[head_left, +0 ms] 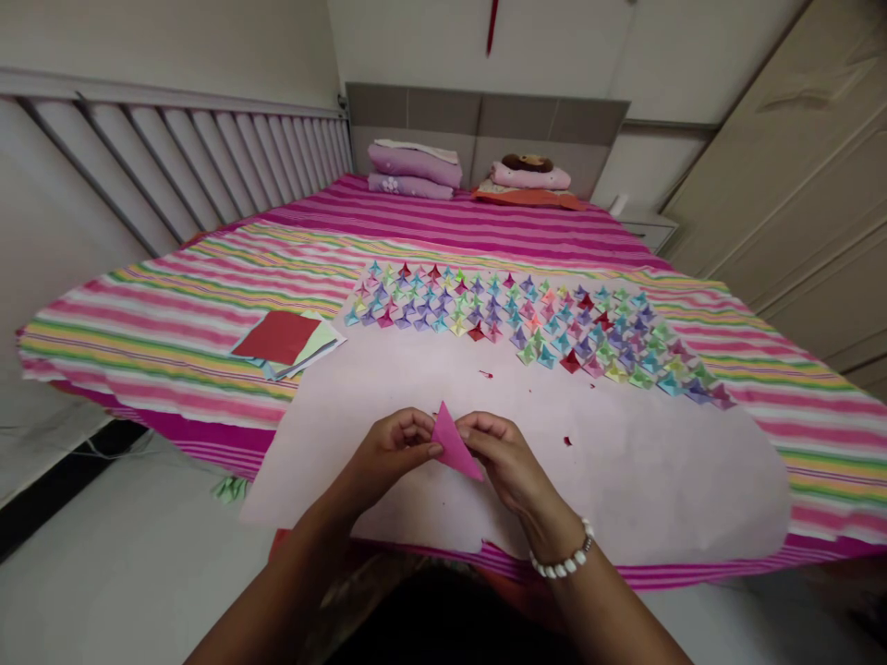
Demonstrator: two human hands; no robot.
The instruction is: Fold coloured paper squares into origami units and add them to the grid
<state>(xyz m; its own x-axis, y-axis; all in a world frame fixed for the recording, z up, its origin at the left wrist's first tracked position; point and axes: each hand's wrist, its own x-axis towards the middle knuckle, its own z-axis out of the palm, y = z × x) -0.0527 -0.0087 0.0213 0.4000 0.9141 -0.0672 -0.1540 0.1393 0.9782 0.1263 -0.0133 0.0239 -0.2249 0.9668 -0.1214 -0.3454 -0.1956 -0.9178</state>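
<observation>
A pink sheet of paper [454,448], folded into a triangle, is held up over a large pale sheet [665,462] spread on the bed. My left hand [406,443] pinches its left edge between thumb and fingers. On the other side, my right hand [495,448] grips the upper right edge, with a white bead bracelet on that wrist. Beyond both hands, rows of small folded paper pieces [422,300] in many colours cover the far part of the pale sheet.
Left of the pale sheet lies a stack of coloured paper with a red sheet [281,337] on top. Small red scraps [567,441] are scattered near my right hand. Folded bedding [414,171] sits by the headboard. A crumpled green piece [230,489] is on the floor at left.
</observation>
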